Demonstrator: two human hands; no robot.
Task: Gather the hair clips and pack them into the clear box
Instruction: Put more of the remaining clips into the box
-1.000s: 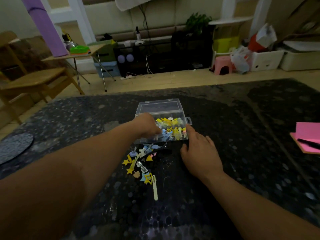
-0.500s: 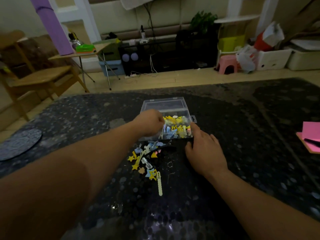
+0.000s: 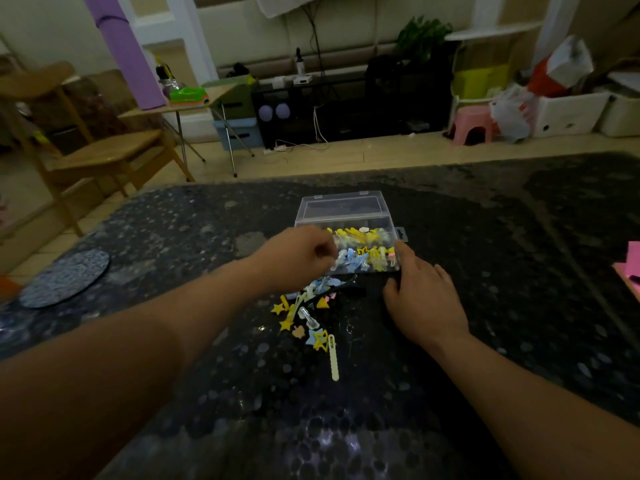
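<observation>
The clear box (image 3: 388, 216) sits on the dark speckled table with its lid raised at the back and many yellow, blue and pink hair clips inside. A loose heap of hair clips (image 3: 308, 317) lies on the table just in front of it, with one long pale clip (image 3: 333, 356) nearest me. My left hand (image 3: 298, 258) hovers over the box's front left corner, fingers curled; whether it holds a clip is hidden. My right hand (image 3: 424, 296) rests flat on the table, its fingertips against the box's front right corner.
A round grey mat (image 3: 65, 277) lies at the table's left edge and a pink notepad (image 3: 632, 268) at the right edge. Beyond the table stand a wooden chair (image 3: 93, 154), a small folding table (image 3: 194, 105) and a pink stool (image 3: 472, 123).
The view has shifted slightly. My left hand stays over the box's left front corner and my right hand stays at its right corner; neither has clearly moved relative to the box.
</observation>
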